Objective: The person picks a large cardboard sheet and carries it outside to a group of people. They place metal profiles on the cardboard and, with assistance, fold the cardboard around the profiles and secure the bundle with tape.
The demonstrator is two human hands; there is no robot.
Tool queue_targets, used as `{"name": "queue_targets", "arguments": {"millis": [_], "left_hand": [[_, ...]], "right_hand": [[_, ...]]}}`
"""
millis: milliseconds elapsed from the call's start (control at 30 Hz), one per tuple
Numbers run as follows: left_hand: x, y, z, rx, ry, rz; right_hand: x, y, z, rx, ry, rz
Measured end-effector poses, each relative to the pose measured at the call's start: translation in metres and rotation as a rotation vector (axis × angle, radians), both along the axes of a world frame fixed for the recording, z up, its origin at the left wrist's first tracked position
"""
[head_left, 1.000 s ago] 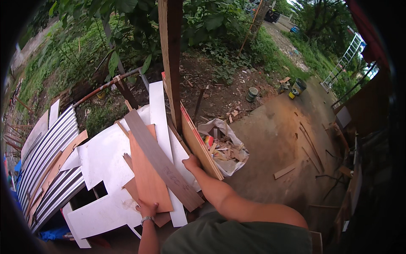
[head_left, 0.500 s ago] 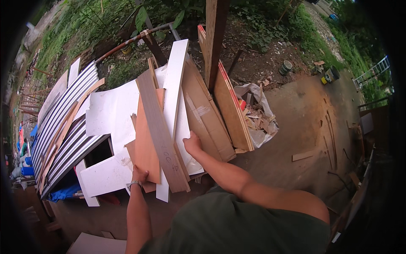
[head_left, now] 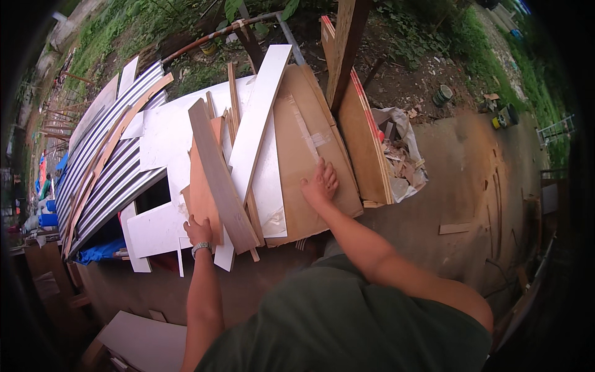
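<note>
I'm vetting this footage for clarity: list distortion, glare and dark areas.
Head view: both sides fade to black, with fisheye bending toward the rim; head view: the corrugated metal sheet shows bright streaks; head view: the narrow white board looks far brighter than the brown cardboard.

A: Your left hand (head_left: 199,230) is at the lower end of the orange-brown board (head_left: 201,180), a wristband (head_left: 201,247) below it.
B: And your right hand (head_left: 320,184)?
A: Over the brown cardboard (head_left: 294,139), fingers loosely curled; contact is unclear.
B: What's between your hands?
A: A grey-brown plank (head_left: 222,177) crossing a long white strip (head_left: 263,115). Right of the cardboard stands a red-edged plywood panel (head_left: 361,146).
</note>
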State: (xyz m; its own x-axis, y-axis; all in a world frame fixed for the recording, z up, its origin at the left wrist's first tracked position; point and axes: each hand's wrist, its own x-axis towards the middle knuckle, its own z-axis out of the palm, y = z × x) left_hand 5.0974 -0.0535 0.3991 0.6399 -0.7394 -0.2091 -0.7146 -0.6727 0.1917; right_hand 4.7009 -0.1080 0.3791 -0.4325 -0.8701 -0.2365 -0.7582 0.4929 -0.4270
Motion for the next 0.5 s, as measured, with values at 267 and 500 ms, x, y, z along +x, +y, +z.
{"name": "queue_targets", "arguments": {"millis": [267,500], "left_hand": [[-0.198,-0.023,0.037,0.036,0.04,-0.593],[-0.176,-0.05,0.015,-0.094,0.654,-0.333]], "right_hand": [[-0.055,-0.018,0.004,0.173,-0.825,0.019],[-0.002,-0.043,0.154,-0.058,-0.52,0.45]]}}
